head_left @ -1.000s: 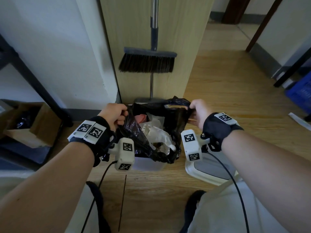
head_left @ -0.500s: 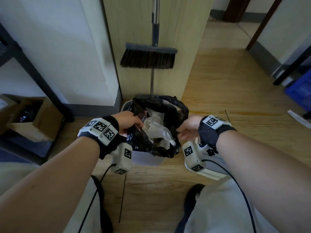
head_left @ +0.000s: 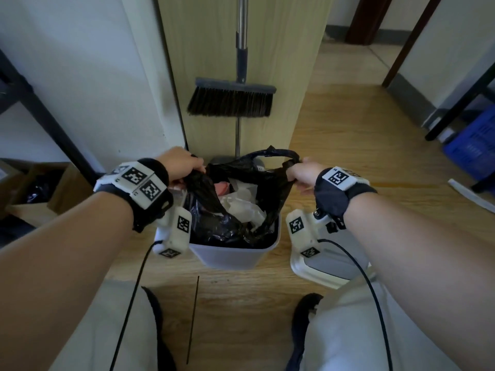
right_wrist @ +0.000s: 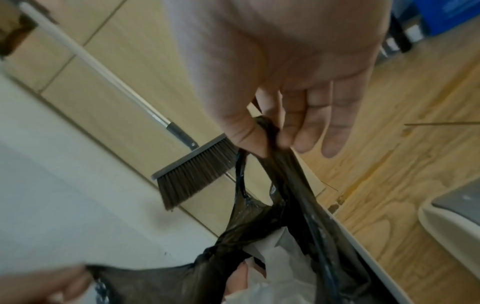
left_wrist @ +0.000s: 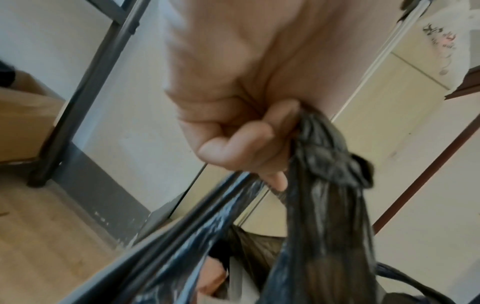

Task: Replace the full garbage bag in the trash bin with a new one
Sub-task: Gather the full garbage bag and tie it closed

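Both hands apart again since half-second-ago view, bag mouth stretched wide. Left hand [head_left: 180,164] fisted round bunched edge of black garbage bag [head_left: 227,223]; right hand [head_left: 301,174] pinches opposite handle, thumb against fingers [right_wrist: 293,131]. Bag mostly inside white trash bin [head_left: 230,257] on floor (lid [head_left: 321,269] just beside). Risk: thin film tearing under load, or paper waste [head_left: 241,204] spilling if one side slips.

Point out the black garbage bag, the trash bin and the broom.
black garbage bag [head_left: 214,223]: head view, on its crumpled left side.
trash bin [head_left: 227,257]: head view, on its pale front wall.
broom [head_left: 230,103]: head view, on the dark bristles.
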Tool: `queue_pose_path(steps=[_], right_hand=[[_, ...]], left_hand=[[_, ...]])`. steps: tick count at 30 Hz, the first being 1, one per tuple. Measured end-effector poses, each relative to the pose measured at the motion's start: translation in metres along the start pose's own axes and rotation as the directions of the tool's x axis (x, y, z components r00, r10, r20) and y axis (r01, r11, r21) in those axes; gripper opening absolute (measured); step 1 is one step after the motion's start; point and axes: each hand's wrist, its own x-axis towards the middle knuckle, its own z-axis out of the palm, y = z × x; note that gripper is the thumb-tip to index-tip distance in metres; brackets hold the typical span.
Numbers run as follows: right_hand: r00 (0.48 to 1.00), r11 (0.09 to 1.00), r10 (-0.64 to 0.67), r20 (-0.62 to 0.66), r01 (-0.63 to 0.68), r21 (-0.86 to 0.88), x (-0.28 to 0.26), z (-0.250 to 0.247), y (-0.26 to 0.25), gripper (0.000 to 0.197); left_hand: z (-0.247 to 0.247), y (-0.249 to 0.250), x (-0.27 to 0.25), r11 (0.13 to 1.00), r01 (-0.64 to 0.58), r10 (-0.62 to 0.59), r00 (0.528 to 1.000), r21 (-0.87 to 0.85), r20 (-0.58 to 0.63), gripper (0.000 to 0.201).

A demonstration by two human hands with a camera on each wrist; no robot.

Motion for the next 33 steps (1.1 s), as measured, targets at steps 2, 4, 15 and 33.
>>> queue_pose_path(steps=[2,4,15,33], right_hand=[[0.998,0.994,-0.06,-0.02,0.058,-0.089,0.005,0.004,-0.002,0.042],[0.996,0.993,-0.087,-0.035,0.083,-0.087,0.007,0.008,-0.006,0.058],[0.945,0.843,-0.294,-0.142,0.326,0.427,0.016,0.007,-0.044,0.028],[0.855,0.712,-0.516,-0.055,0.463,0.527,0.0,-0.004,-0.064,0.054]], left_hand=[[-0.014,0.005,0.002,0.999,-0.041,0.04,0.998,-0.029,-0.051,0.023],[-0.023,0.008,0.005,0.995,-0.069,0.064,0.995,-0.072,-0.074,0.02],[-0.012,0.034,0.014,0.849,-0.198,0.138,0.978,-0.49,-0.157,0.021],[-0.019,0.046,0.024,0.815,-0.404,0.332,0.913,-0.416,-0.236,0.034]])
